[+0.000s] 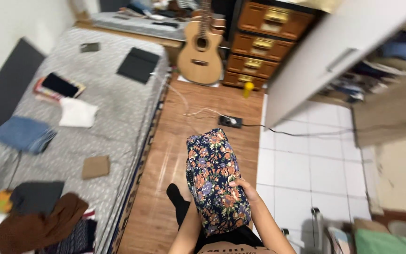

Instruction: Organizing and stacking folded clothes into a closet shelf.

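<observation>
A folded floral cloth (214, 181), dark blue with orange flowers, rests across my forearms in front of my body. My right hand (246, 190) grips its right edge, thumb on top. My left forearm runs under the cloth; my left hand is hidden beneath it, so its grip is unclear. I stand on the wooden floor (170, 150) beside the bed.
A grey mattress (113, 113) on the left carries folded clothes, a black tablet case and a brown heap. A guitar (200, 47) leans by a wooden drawer chest (264, 42). An open wardrobe door (334, 56) stands right. A power strip and cable (230, 121) lie ahead.
</observation>
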